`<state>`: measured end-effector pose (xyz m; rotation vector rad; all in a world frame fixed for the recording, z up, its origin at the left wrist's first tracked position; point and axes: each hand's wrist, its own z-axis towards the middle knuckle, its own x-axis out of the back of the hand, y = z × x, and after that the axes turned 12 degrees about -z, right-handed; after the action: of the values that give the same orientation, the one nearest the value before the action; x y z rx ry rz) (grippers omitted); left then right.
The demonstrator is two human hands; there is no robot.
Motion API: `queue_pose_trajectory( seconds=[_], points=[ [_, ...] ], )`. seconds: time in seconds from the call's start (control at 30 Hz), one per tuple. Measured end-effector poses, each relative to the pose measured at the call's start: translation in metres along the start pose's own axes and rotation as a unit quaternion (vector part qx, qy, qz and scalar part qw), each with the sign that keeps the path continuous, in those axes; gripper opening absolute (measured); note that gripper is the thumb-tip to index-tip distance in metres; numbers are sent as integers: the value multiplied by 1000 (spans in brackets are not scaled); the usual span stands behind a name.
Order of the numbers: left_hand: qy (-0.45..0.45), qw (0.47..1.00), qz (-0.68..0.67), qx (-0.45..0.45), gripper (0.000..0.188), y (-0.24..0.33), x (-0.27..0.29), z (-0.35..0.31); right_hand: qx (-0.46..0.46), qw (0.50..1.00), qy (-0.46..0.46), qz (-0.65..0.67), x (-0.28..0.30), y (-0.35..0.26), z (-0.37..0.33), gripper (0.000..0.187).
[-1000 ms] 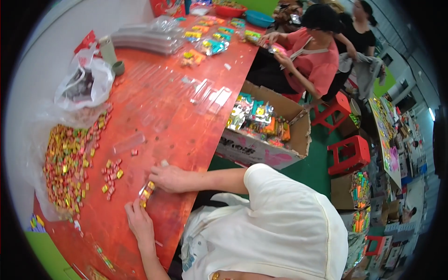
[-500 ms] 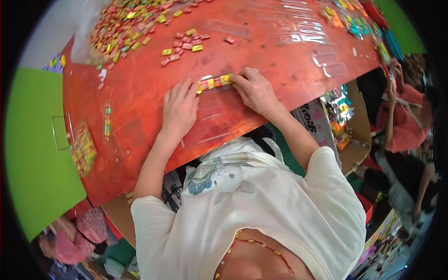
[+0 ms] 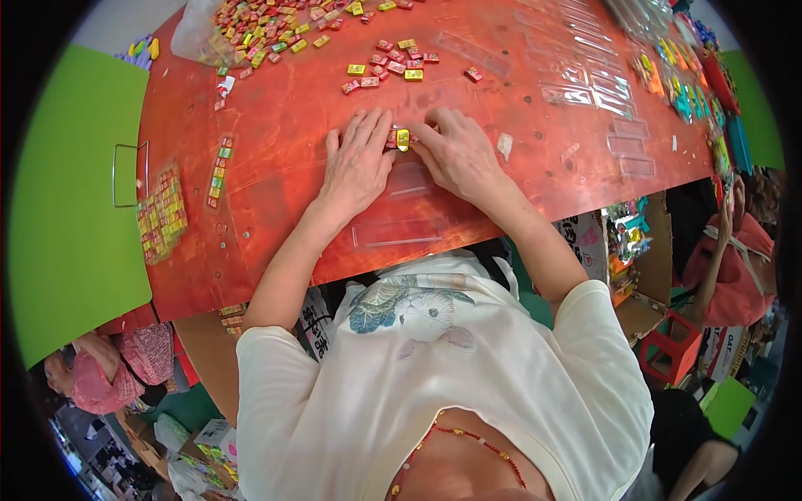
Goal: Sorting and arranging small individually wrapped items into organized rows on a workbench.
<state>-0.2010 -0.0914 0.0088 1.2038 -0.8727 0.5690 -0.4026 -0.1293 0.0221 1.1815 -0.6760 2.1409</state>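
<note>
On the red table [image 3: 284,142], my left hand [image 3: 357,160] and my right hand [image 3: 455,150] lie close together, fingertips pinching a short row of small wrapped candies [image 3: 401,139], one yellow and the others red. Beneath and just in front of the hands lie clear plastic strip trays [image 3: 401,230]. A loose group of red and yellow candies [image 3: 393,63] sits just beyond the hands. A big heap of mixed candies [image 3: 267,29] lies on clear plastic at the far left.
Filled candy strips [image 3: 221,171] and a stacked block of them [image 3: 163,213] lie at the table's left. Empty clear trays [image 3: 601,83] spread to the right. A green panel [image 3: 67,192] borders the left. A person in red [image 3: 735,259] sits at right near cardboard boxes.
The view has swung from looking across the table to looking straight down. My hands have come closer together around the candy row, which now sits between the fingertips.
</note>
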Motion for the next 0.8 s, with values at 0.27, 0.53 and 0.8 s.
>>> queue_pose_trajectory(
  seconds=[0.27, 0.53, 0.8],
  points=[
    [1, 1000, 28, -2, 56, -4, -4, -3, 30, 997, -56, -43, -17, -2, 16, 15],
    [18, 999, 20, -20, 58, -8, -8, -2, 62, 997, -26, -48, -22, -6, 6, 15],
    [32, 999, 0, -31, 56, -10, -4, 2, -131, 988, -56, 64, 6, 41, -13, 18]
  ],
)
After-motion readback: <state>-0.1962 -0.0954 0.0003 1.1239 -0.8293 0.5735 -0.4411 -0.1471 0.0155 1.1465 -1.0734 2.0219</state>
